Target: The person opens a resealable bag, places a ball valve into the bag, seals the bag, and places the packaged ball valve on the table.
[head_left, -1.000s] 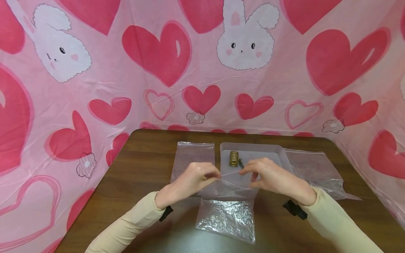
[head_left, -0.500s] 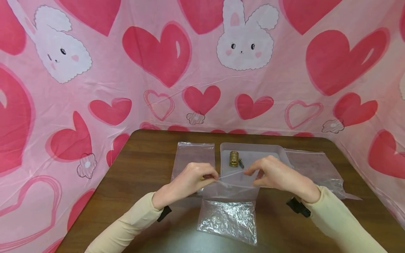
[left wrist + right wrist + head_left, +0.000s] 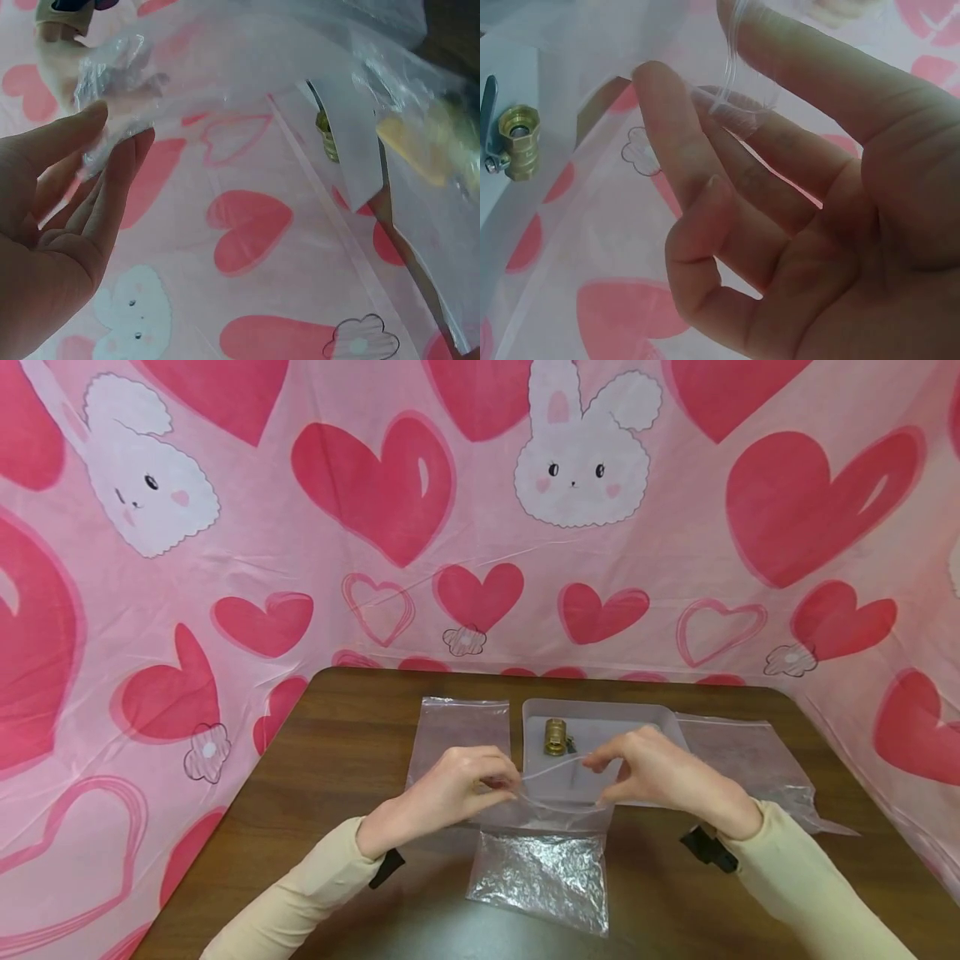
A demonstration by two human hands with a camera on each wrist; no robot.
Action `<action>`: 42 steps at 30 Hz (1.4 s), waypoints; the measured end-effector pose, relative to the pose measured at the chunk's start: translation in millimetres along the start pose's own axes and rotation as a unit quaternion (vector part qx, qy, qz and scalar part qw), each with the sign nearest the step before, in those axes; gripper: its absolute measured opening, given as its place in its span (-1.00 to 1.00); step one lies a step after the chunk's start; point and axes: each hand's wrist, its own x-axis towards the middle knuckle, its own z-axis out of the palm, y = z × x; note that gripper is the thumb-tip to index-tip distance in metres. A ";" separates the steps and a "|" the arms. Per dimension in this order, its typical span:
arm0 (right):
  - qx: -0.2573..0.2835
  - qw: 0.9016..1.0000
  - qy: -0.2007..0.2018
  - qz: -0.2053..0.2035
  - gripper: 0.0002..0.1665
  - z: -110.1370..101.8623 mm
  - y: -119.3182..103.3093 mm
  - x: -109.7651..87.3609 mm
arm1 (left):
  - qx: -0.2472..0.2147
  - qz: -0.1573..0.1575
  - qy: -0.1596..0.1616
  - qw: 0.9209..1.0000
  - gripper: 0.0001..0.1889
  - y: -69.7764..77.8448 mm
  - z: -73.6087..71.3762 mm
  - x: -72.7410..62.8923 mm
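Observation:
Between the hands is a clear zip bag (image 3: 540, 877), its mouth spread into a gap and its crinkled lower end hanging toward the table's front. The left hand (image 3: 463, 781) pinches the left end of the mouth with thumb and fingertips. At the right end, the right hand (image 3: 660, 772) touches the film with thumb and index finger spread apart. Beyond the bag, a brass ball valve (image 3: 555, 737) with a grey lever stands in a translucent tray (image 3: 600, 727). The right wrist view shows the valve (image 3: 521, 146) and its lever more closely.
Flat clear bags lie either side of the tray, one left (image 3: 461, 727) and one right (image 3: 750, 760). A blurred yellow piece (image 3: 409, 150) shows through film in the left wrist view. Behind the wooden table (image 3: 315, 777) hangs a pink heart-patterned cloth (image 3: 510, 527).
The right hand has shifted slightly right and up. The bag's mouth gapes wider than before. The left hand has barely moved, and the valve stays in the tray.

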 end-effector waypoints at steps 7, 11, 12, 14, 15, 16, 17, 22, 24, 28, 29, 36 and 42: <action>0.004 1.000 -0.004 0.002 -0.54 -1.6 0.5 -2.5 | -0.006 -0.032 -0.015 0.999 -0.90 -1.1 -2.7 -2.4; 0.009 1.000 -0.002 0.016 -0.53 -3.7 2.9 -3.1 | -0.019 -0.034 -0.025 0.999 -0.92 -0.1 -4.3 -3.9; 0.010 1.000 -0.002 0.020 -0.52 -4.0 3.4 -3.0 | -0.022 -0.034 -0.027 0.999 -0.93 0.3 -4.6 -4.0; 0.011 1.000 -0.002 0.023 -0.52 -4.0 3.3 -2.9 | -0.020 -0.027 -0.026 0.999 -0.95 0.6 -4.1 -3.7; 0.011 1.000 -0.003 0.021 -0.52 -3.6 2.9 -2.7 | -0.015 -0.022 -0.024 0.999 -0.96 0.7 -3.2 -3.3; 0.008 1.000 -0.002 0.015 -0.51 -3.0 2.1 -2.5 | -0.006 -0.017 -0.022 1.000 -0.95 0.8 -2.2 -2.7; 0.006 1.000 -0.001 0.009 -0.51 -2.3 1.2 -2.4 | 0.004 -0.012 -0.020 1.000 -0.94 1.0 -1.0 -1.8; 0.006 1.000 0.009 -0.026 -0.51 1.8 -2.5 -2.0 | 0.056 0.001 -0.035 0.998 -0.83 1.9 4.6 1.5; 0.007 0.999 0.010 -0.034 -0.52 2.9 -3.4 -2.0 | 0.064 0.000 -0.051 0.997 -0.82 2.0 5.7 2.2; -0.006 0.998 0.015 -0.054 -0.54 3.3 -3.1 -3.6 | 0.070 -0.001 -0.063 0.996 -0.85 0.2 6.7 2.9; -0.015 0.998 0.018 -0.062 -0.55 3.0 -2.6 -4.3 | 0.069 -0.001 -0.060 0.996 -0.85 -0.6 6.9 2.9; -0.075 0.990 0.052 -0.108 -0.67 0.2 -1.9 -10.7 | 0.008 -0.026 -0.027 0.999 -0.87 -2.7 8.1 4.2; -0.067 0.985 0.082 -0.134 -0.77 -6.4 -3.6 -11.0 | 0.014 -0.031 0.010 0.999 -0.92 -1.2 11.3 6.5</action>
